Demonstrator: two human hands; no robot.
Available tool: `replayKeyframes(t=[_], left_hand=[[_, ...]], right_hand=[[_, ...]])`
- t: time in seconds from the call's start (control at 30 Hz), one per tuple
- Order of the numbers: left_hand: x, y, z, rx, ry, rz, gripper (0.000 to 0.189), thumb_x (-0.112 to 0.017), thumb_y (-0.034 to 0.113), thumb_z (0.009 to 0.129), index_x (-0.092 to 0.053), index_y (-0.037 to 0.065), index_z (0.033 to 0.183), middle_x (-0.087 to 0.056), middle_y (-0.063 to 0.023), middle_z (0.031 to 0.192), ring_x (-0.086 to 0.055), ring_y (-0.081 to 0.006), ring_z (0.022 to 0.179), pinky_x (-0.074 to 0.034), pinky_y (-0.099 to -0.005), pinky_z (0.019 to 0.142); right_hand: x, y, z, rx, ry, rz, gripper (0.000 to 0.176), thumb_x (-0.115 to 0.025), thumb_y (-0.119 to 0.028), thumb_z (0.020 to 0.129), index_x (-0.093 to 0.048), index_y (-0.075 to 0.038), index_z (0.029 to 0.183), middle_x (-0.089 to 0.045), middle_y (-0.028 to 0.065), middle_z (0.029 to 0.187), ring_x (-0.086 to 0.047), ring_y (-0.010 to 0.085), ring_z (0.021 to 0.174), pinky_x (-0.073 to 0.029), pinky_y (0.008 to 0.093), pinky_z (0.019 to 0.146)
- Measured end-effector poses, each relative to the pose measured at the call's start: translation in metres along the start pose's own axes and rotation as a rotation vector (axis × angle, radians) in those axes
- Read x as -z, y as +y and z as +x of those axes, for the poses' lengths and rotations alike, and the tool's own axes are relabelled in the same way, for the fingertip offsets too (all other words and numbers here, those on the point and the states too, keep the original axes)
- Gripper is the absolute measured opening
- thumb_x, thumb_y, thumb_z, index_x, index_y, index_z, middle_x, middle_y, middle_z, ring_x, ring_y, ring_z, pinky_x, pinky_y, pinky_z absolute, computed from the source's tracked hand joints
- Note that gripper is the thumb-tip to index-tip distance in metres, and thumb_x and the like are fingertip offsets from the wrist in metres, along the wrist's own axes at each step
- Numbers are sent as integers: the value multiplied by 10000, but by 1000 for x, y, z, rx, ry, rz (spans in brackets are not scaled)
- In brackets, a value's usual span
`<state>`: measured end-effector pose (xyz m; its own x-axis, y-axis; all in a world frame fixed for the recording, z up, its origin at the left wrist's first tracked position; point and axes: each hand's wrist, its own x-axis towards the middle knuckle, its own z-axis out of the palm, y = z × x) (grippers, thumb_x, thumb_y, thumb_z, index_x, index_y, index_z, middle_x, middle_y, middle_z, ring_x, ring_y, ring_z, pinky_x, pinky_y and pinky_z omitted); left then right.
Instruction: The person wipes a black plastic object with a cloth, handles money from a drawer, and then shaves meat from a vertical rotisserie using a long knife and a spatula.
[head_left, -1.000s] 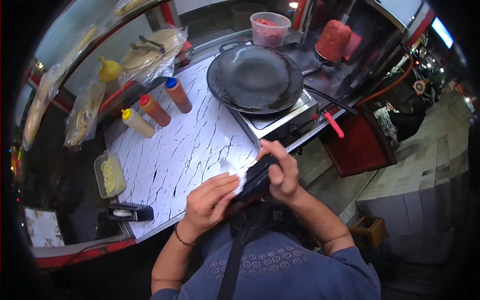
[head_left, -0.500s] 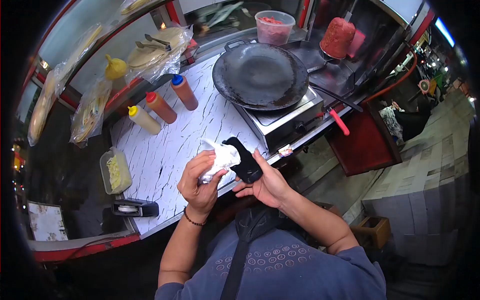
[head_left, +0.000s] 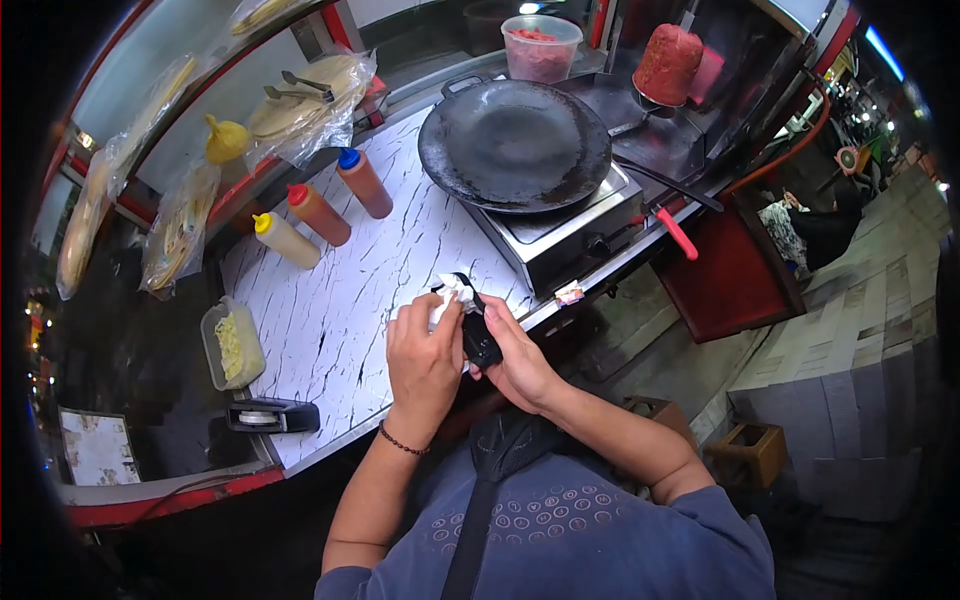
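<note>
Over the counter's front edge, my left hand [head_left: 424, 358] is closed on a crumpled white tissue or cloth [head_left: 452, 290], pressing it against a black elongated object [head_left: 482, 343]. My right hand [head_left: 520, 362] grips that object from the other side, thumb along its edge. Fingers cover much of both things, and what the black object is cannot be made out. Closest beyond the hands is the white marbled counter [head_left: 370, 290].
A black pan [head_left: 515, 145] sits on a steel stove [head_left: 560, 235], its red-handled tool [head_left: 676, 232] jutting over the edge. Sauce bottles [head_left: 318, 215], a tub of shredded vegetable [head_left: 232, 345] and a tape dispenser [head_left: 272, 415] stand left. A meat cone [head_left: 668, 65] is behind.
My left hand has moved right and rolled over, bringing the white tissue onto the black object. The black object has shifted slightly left and is more covered by the hands.
</note>
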<state>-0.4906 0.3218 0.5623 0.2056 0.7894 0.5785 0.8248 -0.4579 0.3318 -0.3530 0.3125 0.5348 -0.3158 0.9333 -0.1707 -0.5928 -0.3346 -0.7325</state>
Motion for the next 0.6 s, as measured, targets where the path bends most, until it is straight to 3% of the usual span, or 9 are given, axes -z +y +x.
replayKeyframes(t=[0.13, 0.17, 0.2, 0.27, 0.3, 0.4, 0.47, 0.53, 0.6], left_hand=[[4, 2, 3, 241, -223, -304, 162, -631, 14, 845, -656, -24, 1000, -592, -169, 938, -613, -352, 809, -490, -423, 723], [3, 1, 1, 187, -201, -367, 169, -613, 4, 850, -647, -42, 1009, -590, -193, 907, -612, -384, 775, -486, -441, 718], [2, 1, -2, 189, -198, -365, 169, -613, 4, 850, -647, -42, 1009, -590, -193, 907, -612, -384, 775, -486, -441, 718], [0, 7, -11, 169, -393, -447, 154, -616, 16, 850, -650, -44, 988, -587, -201, 889, -604, -398, 781, -481, -448, 723], [0, 12, -14, 206, -379, -445, 148, -618, 34, 852, -652, -44, 973, -587, -207, 875, -601, -408, 794, -476, -457, 726], [9, 17, -14, 208, -369, -465, 139, -619, 49, 856, -652, -44, 954, -587, -207, 865, -597, -405, 800, -475, -442, 718], [22, -1, -13, 215, -489, -650, 189, -638, 82, 880, -658, -49, 1014, -597, -125, 840, -597, -238, 737, -454, -341, 659], [46, -10, -6, 391, -444, -758, 176, -643, 58, 865, -681, -23, 1016, -615, -134, 846, -607, -219, 750, -459, -325, 669], [53, -22, -4, 447, -196, -757, 184, -647, 38, 859, -684, -23, 1028, -614, -102, 841, -582, -148, 726, -446, -292, 644]], right_hand=[[8, 17, 1, -6, 42, -78, 388, -351, -349, 1077, -346, -141, 1405, -519, 1, 925, -496, 63, 727, -422, 225, 594], [11, 19, -1, -3, 42, -92, 405, -343, -342, 1080, -352, -110, 1413, -544, 22, 1012, -527, 75, 848, -460, 247, 718], [15, 24, 3, -5, 39, -94, 405, -343, -342, 1080, -352, -110, 1413, -544, 22, 1012, -527, 75, 848, -460, 247, 718], [26, 37, 14, 231, 79, -224, 418, -332, -328, 1084, -365, -71, 1413, -547, 52, 1141, -517, 102, 1021, -433, 270, 899], [29, 34, 12, 188, 33, -187, 426, -324, -313, 1088, -371, -44, 1415, -527, 69, 1228, -469, 119, 1137, -356, 279, 1018], [29, 32, 5, 117, 25, -138, 428, -322, -326, 1087, -368, -62, 1420, -536, 68, 1217, -499, 132, 1113, -396, 290, 987], [19, 15, 2, 84, -5, -30, 433, -320, -346, 1084, -374, -76, 1418, -542, 69, 1210, -512, 132, 1080, -423, 301, 940], [27, 4, 5, -2, -85, 99, 450, -309, -436, 1069, -384, -149, 1406, -561, 80, 1173, -567, 174, 1020, -485, 359, 867], [33, -2, 4, -12, -142, 117, 454, -305, -422, 1071, -376, -133, 1414, -554, 57, 1054, -531, 121, 872, -446, 289, 699]])
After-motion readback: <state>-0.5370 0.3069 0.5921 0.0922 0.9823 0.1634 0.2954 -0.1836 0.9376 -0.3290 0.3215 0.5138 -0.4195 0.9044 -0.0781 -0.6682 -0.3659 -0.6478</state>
